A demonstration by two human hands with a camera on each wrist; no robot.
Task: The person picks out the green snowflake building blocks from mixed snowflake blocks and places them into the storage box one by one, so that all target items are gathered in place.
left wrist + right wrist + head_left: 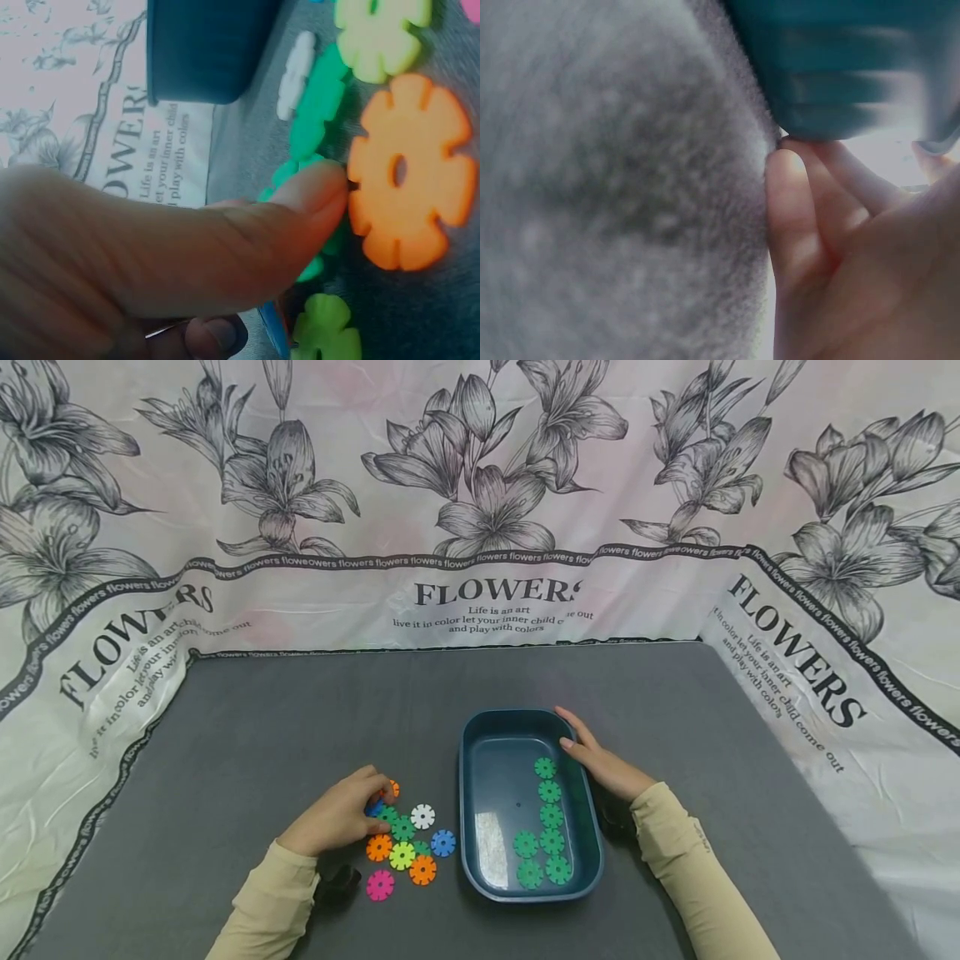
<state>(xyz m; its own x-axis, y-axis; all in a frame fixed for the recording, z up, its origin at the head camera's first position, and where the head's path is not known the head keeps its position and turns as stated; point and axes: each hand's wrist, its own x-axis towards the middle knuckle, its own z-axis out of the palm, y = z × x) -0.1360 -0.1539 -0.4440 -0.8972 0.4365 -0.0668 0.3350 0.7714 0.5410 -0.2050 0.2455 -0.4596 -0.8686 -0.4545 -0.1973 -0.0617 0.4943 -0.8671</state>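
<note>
My left hand (341, 810) reaches over a loose group of notched plastic discs, thumb and fingers apart around a blue disc and a green disc (387, 815). In the left wrist view the thumb (255, 240) lies over green discs, beside an orange disc (401, 172); the fingertips are mostly hidden behind it. My right hand (606, 764) holds the far right rim of a dark blue tray (468, 810), thumb over the edge. In the right wrist view its fingers (791, 195) are against the tray's outer wall. Several green discs (551, 816) lie inside the tray.
A white disc (422, 817), a blue disc (443, 843), a yellow-green disc (402, 856) and a pink disc (380, 885) lie on the grey cloth (337, 710) left of the tray. A flower-printed curtain (315, 602) borders the back and sides.
</note>
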